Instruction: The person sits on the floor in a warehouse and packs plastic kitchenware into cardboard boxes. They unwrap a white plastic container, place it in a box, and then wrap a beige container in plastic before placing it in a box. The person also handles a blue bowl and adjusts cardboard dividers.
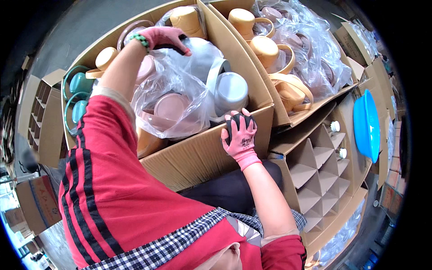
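Gloved in pink and black, my left hand (167,39) reaches over the far side of a large cardboard box (202,155). Its thumb and fingers are apart, just above clear plastic wrap (180,74), with nothing seen between them. My right hand (241,135) wears a matching glove with bare fingertips and has its fingers hooked over the box's near right rim. The box holds rounded plastic vessels with looped handles: a grey one (231,92) close to my right hand, a pink one (172,106) under the wrap, and green ones (80,83) at the left. My left forearm hides some.
A second box (281,119) at the right holds yellow vessels (264,50) and plastic-wrapped mauve ones. Nearer stands a box with cardboard dividers (310,173) and white-capped items (335,126). A blue basin (366,126) stands beyond it. Another divided box (40,108) lies at far left.
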`<state>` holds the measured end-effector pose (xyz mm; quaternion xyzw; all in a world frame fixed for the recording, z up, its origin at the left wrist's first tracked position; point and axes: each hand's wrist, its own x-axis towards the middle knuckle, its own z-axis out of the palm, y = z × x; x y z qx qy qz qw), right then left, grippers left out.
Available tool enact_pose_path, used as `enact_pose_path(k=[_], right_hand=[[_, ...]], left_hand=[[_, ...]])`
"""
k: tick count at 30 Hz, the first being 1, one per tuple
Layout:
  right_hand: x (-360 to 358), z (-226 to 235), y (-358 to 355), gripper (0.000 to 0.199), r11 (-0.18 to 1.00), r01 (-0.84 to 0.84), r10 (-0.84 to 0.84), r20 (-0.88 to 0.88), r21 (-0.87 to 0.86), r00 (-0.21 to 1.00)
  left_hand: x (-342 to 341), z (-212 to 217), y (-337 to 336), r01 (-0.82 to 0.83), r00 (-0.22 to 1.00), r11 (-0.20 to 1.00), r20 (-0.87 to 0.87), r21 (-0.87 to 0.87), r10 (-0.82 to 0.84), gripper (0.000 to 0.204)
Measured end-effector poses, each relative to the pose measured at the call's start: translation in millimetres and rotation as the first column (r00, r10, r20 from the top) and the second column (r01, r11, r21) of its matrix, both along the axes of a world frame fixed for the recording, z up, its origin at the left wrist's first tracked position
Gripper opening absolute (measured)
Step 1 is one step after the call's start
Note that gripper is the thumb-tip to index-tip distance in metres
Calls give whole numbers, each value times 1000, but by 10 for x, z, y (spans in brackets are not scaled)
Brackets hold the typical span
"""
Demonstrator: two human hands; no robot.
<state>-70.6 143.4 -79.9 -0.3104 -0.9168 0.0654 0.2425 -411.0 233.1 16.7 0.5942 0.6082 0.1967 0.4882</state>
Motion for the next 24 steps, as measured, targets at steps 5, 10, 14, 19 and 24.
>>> enact_pose_path(k=[5, 10, 14, 19, 24], right_hand=[[-39, 12, -36, 32, 1000, 9, -9, -8, 8, 1000], [-8, 30, -19, 33, 1000, 12, -12, -23, -25, 1000], [13, 15, -8, 33, 1000, -12, 11, -21, -27, 1000], [0, -47, 13, 37, 999, -42, 42, -30, -1, 999], [-4, -94, 15, 39, 999, -23, 24, -33, 32, 999]], left_hand=[[-420, -68, -57, -470, 883, 862, 119, 191, 455, 25], [-60, -896, -117, -107, 246, 958, -926, 267, 286, 52], [28, -810, -11, -208, 349, 967, -913, 144, 211, 41], [-25, -438, 182, -272, 269, 885, -853, 378, 447, 29], [-77, 586, -105, 61, 403, 570, -543, 819, 737, 25]])
